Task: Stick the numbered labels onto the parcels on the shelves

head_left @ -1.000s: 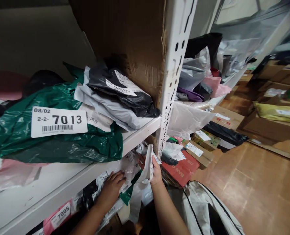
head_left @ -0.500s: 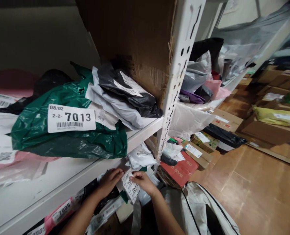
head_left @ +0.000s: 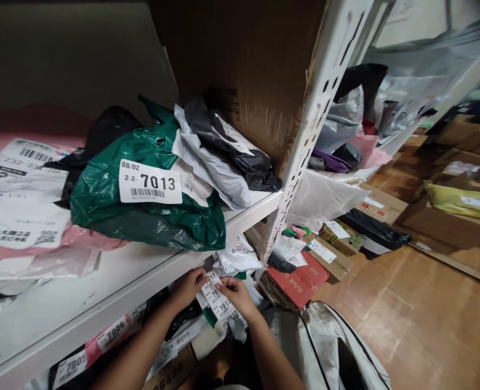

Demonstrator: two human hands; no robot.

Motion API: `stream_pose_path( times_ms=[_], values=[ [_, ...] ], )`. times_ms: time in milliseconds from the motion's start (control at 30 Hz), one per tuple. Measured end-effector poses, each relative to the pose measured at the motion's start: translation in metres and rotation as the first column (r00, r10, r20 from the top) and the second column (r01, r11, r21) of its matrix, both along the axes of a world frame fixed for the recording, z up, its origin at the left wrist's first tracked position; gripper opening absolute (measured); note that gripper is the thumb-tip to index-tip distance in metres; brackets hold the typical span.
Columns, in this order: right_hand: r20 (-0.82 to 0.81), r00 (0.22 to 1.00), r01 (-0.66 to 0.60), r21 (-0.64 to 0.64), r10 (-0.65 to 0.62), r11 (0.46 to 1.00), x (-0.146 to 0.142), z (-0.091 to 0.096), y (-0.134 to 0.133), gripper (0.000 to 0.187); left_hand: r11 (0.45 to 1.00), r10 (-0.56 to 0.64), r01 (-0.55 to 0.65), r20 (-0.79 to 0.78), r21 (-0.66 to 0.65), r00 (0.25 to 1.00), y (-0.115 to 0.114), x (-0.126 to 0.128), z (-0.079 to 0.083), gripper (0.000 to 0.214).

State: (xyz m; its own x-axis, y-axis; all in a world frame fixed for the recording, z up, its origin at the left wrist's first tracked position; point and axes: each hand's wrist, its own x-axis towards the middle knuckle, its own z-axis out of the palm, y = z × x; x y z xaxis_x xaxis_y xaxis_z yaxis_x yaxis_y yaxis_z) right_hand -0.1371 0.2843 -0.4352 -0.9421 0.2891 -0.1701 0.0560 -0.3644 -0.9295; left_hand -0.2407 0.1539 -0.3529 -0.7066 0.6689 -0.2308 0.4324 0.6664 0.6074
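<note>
Below the front edge of the shelf, a strip of white printed labels [head_left: 222, 306] is held between my two hands, with 7013 readable on one of them. My left hand [head_left: 190, 288] grips the strip's upper left edge, fingers closed. On the other side my right hand [head_left: 238, 295] pinches it between thumb and fingers. Above them on the shelf lies a green plastic parcel [head_left: 102, 184] bearing a flat white label [head_left: 150, 182] marked 7013. Right beside it are a grey parcel [head_left: 207, 162] and a black parcel [head_left: 248, 157].
A pink parcel [head_left: 71, 233] lies at the left of the white shelf [head_left: 113, 287]. The perforated upright post [head_left: 300, 157] stands to the right. Labelled parcels fill the lower level. A red box [head_left: 300, 281] and a white bag [head_left: 321, 336] are on the floor.
My view has shifted left, so the shelf parcels appear further right. Both hands keep hold of the label strip, which has turned slightly; its dangling tail no longer shows.
</note>
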Motion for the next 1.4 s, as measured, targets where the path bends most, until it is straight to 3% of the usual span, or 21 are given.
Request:
stream_pose_path(
  times_ms=[267,467,633,767,900,1000,1100,1133,1200,1300,1400],
  values=[
    [0.031,0.986,0.158,0.088,-0.162,0.983,-0.008,-0.005,-0.016,0.053,0.994,-0.016,-0.007,-0.205,-0.111,0.979,0.003,0.005,-0.002,0.009],
    [0.052,0.946,0.307,0.175,-0.320,0.935,-0.011,-0.008,-0.026,0.053,0.965,-0.042,-0.090,-0.482,-0.247,0.875,0.007,0.020,-0.008,0.020],
    [0.079,0.964,0.248,0.082,-0.254,0.965,0.000,-0.015,-0.033,0.052,0.942,-0.104,-0.117,-0.605,-0.316,0.790,0.009,0.030,-0.015,0.020],
    [0.151,0.928,0.338,0.046,-0.341,0.940,0.013,-0.024,-0.037,0.062,0.941,-0.145,-0.097,-0.643,-0.325,0.752,0.011,0.034,-0.021,0.015],
    [0.216,0.913,0.359,-0.026,-0.346,0.933,0.035,-0.035,-0.031,0.069,0.945,-0.168,-0.076,-0.670,-0.319,0.723,0.010,0.035,-0.026,0.013],
    [0.244,0.904,0.381,-0.083,-0.351,0.921,0.061,-0.040,-0.016,0.068,0.948,-0.140,-0.108,-0.696,-0.300,0.704,0.010,0.033,-0.027,0.016],
    [0.232,0.922,0.361,-0.224,-0.310,0.905,0.083,-0.039,0.001,0.057,0.963,-0.039,-0.179,-0.765,-0.200,0.643,0.017,0.027,-0.020,0.038],
    [0.222,0.932,0.343,-0.274,-0.288,0.899,0.087,-0.037,0.005,0.054,0.978,-0.046,-0.130,-0.783,-0.161,0.620,0.022,0.023,-0.016,0.042],
    [0.192,0.946,0.313,-0.321,-0.262,0.894,0.090,-0.032,0.011,0.051,0.987,-0.160,0.108,-0.794,-0.119,0.586,0.031,0.015,-0.008,0.036],
    [0.115,0.956,0.290,-0.267,-0.268,0.919,0.081,-0.019,0.016,0.048,0.892,-0.353,0.438,-0.776,-0.110,0.524,0.040,0.003,0.002,0.032],
    [0.010,0.966,0.254,-0.218,-0.258,0.942,0.065,-0.001,0.018,0.042,0.824,-0.408,0.557,-0.791,-0.104,0.455,0.034,-0.004,0.005,0.021]
  ],
)
